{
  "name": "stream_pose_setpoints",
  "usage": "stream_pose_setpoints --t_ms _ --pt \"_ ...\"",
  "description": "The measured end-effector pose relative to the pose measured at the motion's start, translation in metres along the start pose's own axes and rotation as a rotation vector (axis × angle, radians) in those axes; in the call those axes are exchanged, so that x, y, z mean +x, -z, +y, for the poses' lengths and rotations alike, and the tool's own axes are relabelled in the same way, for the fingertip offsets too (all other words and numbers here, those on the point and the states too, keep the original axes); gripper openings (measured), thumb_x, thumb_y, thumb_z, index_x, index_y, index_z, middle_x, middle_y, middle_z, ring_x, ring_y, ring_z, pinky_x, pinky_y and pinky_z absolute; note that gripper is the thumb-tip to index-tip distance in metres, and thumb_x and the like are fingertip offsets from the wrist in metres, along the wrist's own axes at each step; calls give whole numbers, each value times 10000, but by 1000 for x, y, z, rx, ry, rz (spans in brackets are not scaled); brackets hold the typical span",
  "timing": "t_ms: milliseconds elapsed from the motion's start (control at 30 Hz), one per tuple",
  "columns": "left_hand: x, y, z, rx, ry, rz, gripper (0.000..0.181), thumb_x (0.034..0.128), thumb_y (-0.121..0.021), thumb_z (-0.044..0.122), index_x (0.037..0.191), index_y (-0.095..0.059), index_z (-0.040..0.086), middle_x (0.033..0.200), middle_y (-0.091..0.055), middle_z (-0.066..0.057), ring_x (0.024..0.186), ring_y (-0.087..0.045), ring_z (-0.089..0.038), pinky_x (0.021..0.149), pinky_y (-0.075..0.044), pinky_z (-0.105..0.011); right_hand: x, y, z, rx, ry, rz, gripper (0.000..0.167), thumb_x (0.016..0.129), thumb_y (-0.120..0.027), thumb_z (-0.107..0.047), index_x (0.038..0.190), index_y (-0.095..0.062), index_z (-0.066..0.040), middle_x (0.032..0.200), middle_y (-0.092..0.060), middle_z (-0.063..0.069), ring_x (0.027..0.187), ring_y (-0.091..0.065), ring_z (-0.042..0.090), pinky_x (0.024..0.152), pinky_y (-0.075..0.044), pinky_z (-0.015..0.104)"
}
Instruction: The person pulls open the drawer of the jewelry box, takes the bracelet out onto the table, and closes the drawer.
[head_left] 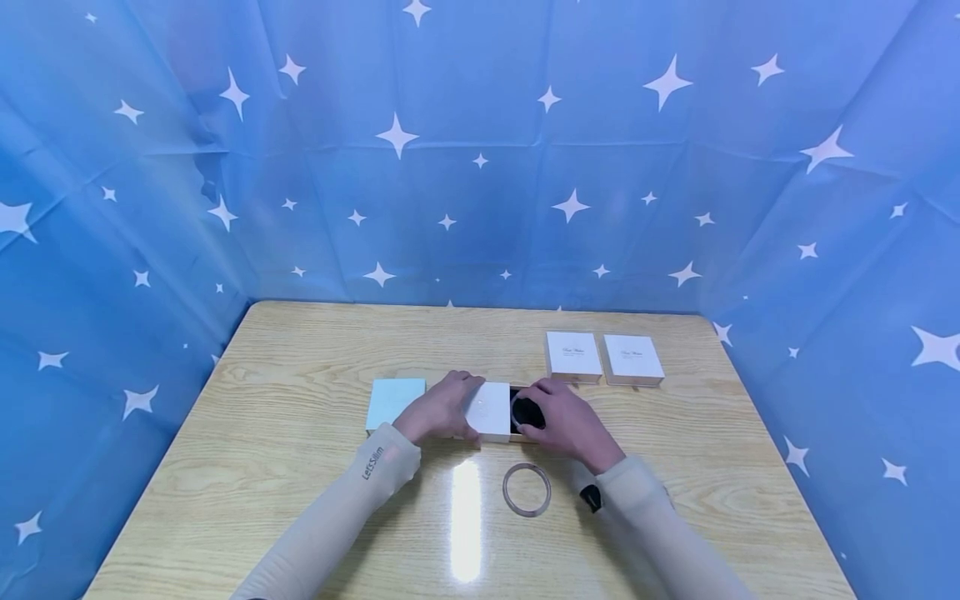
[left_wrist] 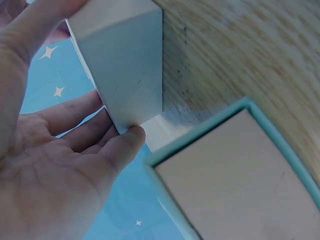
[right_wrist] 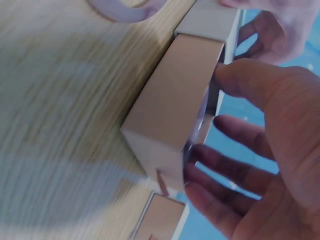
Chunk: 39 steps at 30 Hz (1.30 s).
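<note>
A ring [right_wrist: 203, 111] is in the drawer [right_wrist: 172, 90], which pokes out of its white cover [head_left: 492, 410]. The right hand [head_left: 562, 418] bends its fingers over the drawer; I can't tell if they hold the ring. The left hand [head_left: 442, 407] grips the cover. Another ring [right_wrist: 121, 14] lies on the table [head_left: 300, 354], closer in. A blue box [head_left: 393, 402] sits left. Two white boxes [head_left: 573, 355] sit back right.

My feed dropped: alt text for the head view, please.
The left hand holds a white box cover while the right hand is at the drawer jutting from it. A ring lies nearer on the table; a pale-blue box sits left, two white boxes farther back, right.
</note>
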<state>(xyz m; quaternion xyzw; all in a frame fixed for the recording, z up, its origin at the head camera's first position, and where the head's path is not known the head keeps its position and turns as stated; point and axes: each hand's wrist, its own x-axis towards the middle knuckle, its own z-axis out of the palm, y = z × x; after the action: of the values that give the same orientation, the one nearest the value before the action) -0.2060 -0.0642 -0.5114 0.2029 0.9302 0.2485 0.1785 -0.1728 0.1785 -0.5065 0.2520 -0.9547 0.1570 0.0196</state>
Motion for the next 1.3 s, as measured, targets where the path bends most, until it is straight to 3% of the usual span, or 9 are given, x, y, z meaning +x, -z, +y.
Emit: stream_pose_setpoints --t_ms 333,733,1067,1300 --pt "-1 1 -2 -2 -5 6 1096 635 -987 329 1554 -433 111 1550 -453 -166 1381 -494 -332 1142 -462 -496 11 2 -13 -41 -84 -70 503 830 -836 -330 1250 -708 -83 1086 -632 108 892 -567 221 726 -572 394" --pt "-1 1 -2 -1 -10 2 1086 641 -985 336 1551 -437 107 1536 -462 -170 1342 -515 -315 1110 -487 -482 20 3 -16 -39 -110 -137 499 801 -835 -244 1249 -718 -55 1137 -633 179 957 -579 323 801 -590 424" --pt "-1 1 0 -3 -10 1 1092 636 -985 331 1549 -436 97 1520 -472 -175 1333 -517 -317 1112 -487 -481 23 1 -13 14 -133 -130 524 729 -836 -240 1209 -733 -55 1069 -632 136 862 -550 236 757 -552 369" --pt "-1 1 1 4 -18 1 1086 638 -984 338 1546 -440 97 1513 -480 -167 1304 -527 -296 1087 -503 -459 22 1 -12 42 -153 -112 539 708 -855 -265 1192 -734 -61 1083 -624 122 884 -528 224 765 -545 354"
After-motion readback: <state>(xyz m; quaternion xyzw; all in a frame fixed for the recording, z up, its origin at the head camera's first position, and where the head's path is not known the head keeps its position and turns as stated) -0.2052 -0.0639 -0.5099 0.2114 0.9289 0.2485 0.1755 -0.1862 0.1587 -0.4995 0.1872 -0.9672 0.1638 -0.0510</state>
